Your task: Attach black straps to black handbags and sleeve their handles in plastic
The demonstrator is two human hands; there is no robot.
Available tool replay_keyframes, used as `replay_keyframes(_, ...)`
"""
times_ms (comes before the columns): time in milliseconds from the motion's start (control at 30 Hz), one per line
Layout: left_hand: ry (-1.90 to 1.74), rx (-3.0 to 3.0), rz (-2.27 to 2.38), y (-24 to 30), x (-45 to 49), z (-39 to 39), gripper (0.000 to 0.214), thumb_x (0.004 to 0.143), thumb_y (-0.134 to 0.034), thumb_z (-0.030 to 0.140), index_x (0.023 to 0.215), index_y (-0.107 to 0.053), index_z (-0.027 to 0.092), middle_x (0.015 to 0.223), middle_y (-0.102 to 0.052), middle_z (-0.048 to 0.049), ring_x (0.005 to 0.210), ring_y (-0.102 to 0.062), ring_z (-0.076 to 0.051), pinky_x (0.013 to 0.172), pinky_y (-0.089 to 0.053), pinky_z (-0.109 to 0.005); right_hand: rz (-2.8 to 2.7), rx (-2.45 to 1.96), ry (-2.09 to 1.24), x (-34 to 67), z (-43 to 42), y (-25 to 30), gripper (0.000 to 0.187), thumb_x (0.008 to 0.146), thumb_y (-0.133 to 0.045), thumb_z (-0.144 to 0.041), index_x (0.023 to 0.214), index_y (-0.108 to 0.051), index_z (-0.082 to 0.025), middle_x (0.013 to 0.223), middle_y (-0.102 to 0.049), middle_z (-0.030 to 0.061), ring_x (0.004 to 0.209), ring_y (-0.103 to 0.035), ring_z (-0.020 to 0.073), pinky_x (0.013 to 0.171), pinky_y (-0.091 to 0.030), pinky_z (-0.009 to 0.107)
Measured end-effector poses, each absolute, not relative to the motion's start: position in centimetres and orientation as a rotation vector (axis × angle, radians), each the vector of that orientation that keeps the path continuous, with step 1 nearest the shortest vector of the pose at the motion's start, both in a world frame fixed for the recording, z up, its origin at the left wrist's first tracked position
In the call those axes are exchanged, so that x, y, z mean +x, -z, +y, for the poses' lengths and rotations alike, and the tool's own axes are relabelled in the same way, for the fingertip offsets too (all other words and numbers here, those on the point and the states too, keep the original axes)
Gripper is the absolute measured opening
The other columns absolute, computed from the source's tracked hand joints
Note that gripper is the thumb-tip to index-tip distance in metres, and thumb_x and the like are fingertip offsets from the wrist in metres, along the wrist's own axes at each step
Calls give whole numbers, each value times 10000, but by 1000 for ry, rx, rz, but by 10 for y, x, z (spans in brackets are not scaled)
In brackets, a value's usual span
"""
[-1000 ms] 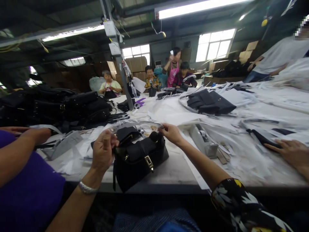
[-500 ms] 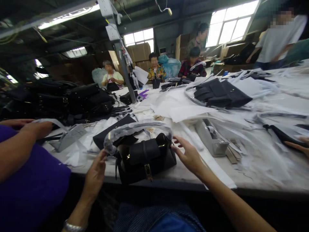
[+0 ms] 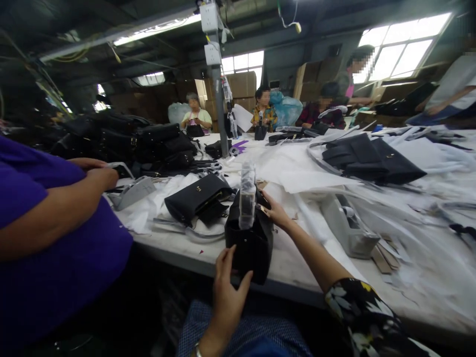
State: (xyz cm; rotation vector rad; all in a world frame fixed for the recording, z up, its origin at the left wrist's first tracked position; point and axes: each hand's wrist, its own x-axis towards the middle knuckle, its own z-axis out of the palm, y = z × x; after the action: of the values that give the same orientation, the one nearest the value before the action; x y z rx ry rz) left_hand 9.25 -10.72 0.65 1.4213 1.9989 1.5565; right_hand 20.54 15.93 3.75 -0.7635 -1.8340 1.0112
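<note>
Bag (image 3: pixel 249 248) now swung end-on, prob. mid-turn; wrapped handle (image 3: pixel 247 196) upright vs. arched 0.5 s ago. L hand (image 3: pixel 226 292) grips its near end, R hand (image 3: pixel 275 213) holds the top.

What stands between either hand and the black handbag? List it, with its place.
Nothing visible does. The left hand grips the near end of the black leather handbag, and the right hand touches its top beside the plastic-wrapped handle.

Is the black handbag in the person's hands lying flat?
No, the black handbag stands on end at the edge of the table, left hand at its near side, right hand at its top.
</note>
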Motion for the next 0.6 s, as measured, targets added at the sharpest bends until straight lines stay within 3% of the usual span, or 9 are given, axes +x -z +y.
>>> replay_keyframes(133, -1595, 1242, 1838, -4, 99, -104, 489, 850, -629, 276, 1324, -513, 237, 1228, -575, -119, 929, -654, -210, 703, -593, -305, -1576, -1004, -854, 222, 124, -45, 547, 886, -523, -434, 1321, -516, -103, 1240, -614, 179, 1121, -597, 263, 938, -491, 405)
replay_keyframes(200, -1519, 1228, 1749, -5, 87, -107, 406, 862, -623, 314, 1254, -578, 219, 1116, -646, -106, 881, -672, -206, 724, -591, -309, -1417, -1071, -808, 241, 83, -43, 440, 920, -482, -471, 1204, -573, -147, 1007, -682, 122, 864, -655, 215, 768, -544, 348)
replay_keyframes(267, -1448, 1254, 1673, -9, 68, -109, 333, 891, -589, 358, 1184, -631, 206, 1030, -695, -97, 874, -688, -211, 773, -582, -316, -1426, -1061, -873, 260, 38, -36, 332, 924, -501, -480, 1013, -627, -186, 784, -662, 43, 626, -604, 158, 604, -520, 273)
replay_keyframes(333, -1437, 1286, 1651, -14, 45, -107, 307, 921, -540, 386, 1131, -660, 197, 968, -721, -87, 833, -700, -204, 777, -575, -309, -1510, -1110, -901, 272, -1, -29, 298, 914, -531, -479, 870, -627, -201, 647, -614, 0, 530, -565, 139, 534, -495, 239)
replay_keyframes(400, -1471, 1334, 1724, -19, 21, -100, 290, 931, -520, 391, 1073, -681, 196, 938, -732, -75, 833, -702, -204, 782, -568, -304, -1676, -1152, -909, 276, -29, -21, 298, 912, -535, -474, 818, -638, -210, 624, -628, 1, 521, -590, 147, 520, -506, 225)
replay_keyframes(533, -1529, 1513, 1986, -24, -24, -76, 235, 916, -544, 369, 1002, -707, 225, 1012, -733, -57, 978, -676, -220, 888, -532, -329, -2007, -1009, -860, 265, -48, -12, 216, 873, -596, -431, 935, -707, -256, 850, -749, 27, 710, -714, 189, 666, -581, 229)
replay_keyframes(600, -1537, 1562, 2037, -27, -42, -66, 228, 913, -546, 363, 1007, -709, 233, 1021, -732, -49, 962, -680, -214, 881, -536, -327, -2066, -910, -857, 254, -49, -16, 165, 865, -599, -404, 916, -725, -310, 806, -753, 0, 675, -719, 189, 648, -592, 241)
